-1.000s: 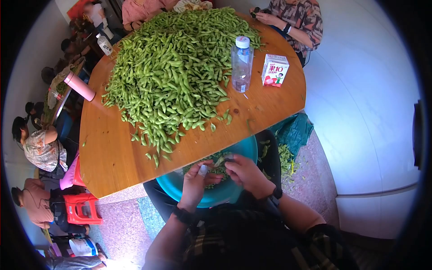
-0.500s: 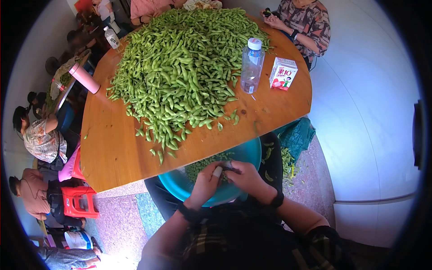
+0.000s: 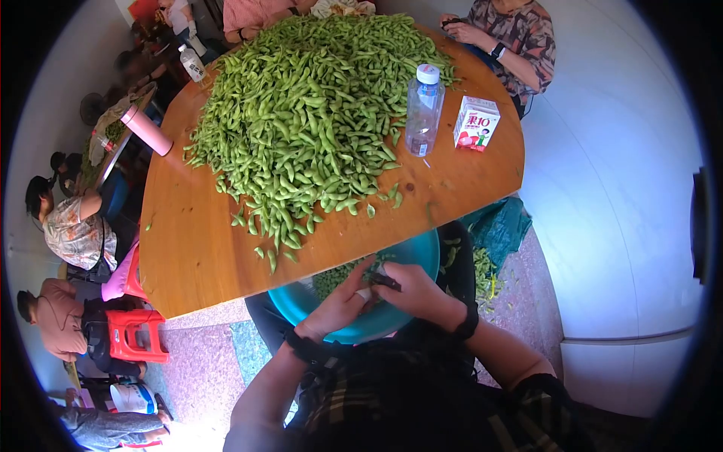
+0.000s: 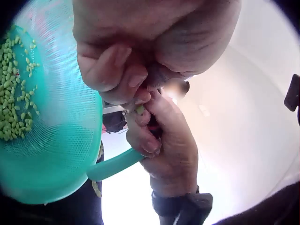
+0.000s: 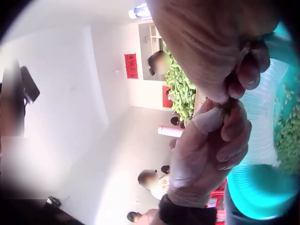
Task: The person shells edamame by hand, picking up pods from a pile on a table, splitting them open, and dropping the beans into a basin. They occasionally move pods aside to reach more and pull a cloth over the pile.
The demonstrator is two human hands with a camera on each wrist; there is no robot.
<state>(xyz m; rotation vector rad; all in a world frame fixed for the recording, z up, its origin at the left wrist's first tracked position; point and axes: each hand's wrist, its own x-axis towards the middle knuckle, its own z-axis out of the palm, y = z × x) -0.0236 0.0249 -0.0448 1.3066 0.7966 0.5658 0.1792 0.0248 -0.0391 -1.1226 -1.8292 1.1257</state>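
Note:
Both hands meet over a teal mesh colander in the lap, below the table edge. My left hand, its thumb wrapped in white, pinches a soybean pod; only a small green bit of it shows between the fingertips in the left wrist view. My right hand grips a small black tool, most of it hidden by the fingers, right against the left fingertips. Shelled green soybeans lie in the colander.
A large heap of soybean pods covers much of the wooden table. A clear bottle, a drink carton and a pink flask stand on it. Empty-looking pods lie by a green bag. Other people sit around.
The hands were apart a second ago, then came together over the colander. The left index finger now points up more. The head view has shifted slightly.

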